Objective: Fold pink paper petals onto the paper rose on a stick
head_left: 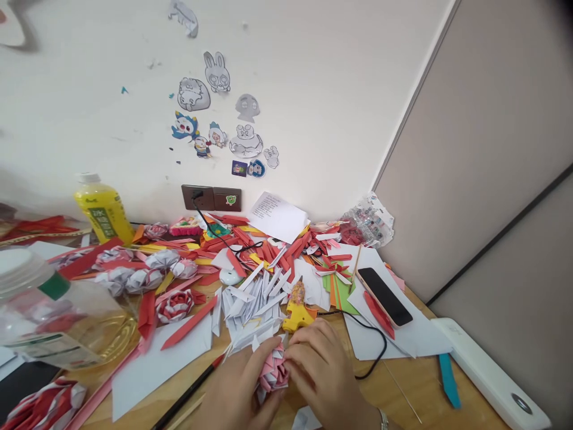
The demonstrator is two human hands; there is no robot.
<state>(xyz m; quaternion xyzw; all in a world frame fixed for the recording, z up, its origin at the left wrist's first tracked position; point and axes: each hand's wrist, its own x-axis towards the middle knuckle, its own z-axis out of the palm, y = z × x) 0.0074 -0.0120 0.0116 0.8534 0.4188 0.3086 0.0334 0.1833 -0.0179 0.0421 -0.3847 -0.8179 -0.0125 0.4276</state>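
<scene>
A folded paper flower (274, 369) in pink and white sits between my two hands at the bottom centre. My left hand (239, 379) wraps round its left side, thumb below and fingers above. My right hand (323, 373) has its bent fingers pressed against the flower's right side. Just beyond my hands lies a yellow glue gun (297, 310), nozzle pointing away, with its black cable running right. White folded paper strips (253, 301) are heaped behind the flower, left of the glue gun.
A clear jar (49, 322) and a yellow drink bottle (104, 209) stand at left. Finished paper flowers (175, 306) lie beside them. A phone (385, 297) rests on paper at right, near a long white device (492, 376). A black pencil (188, 393) lies left of my hands.
</scene>
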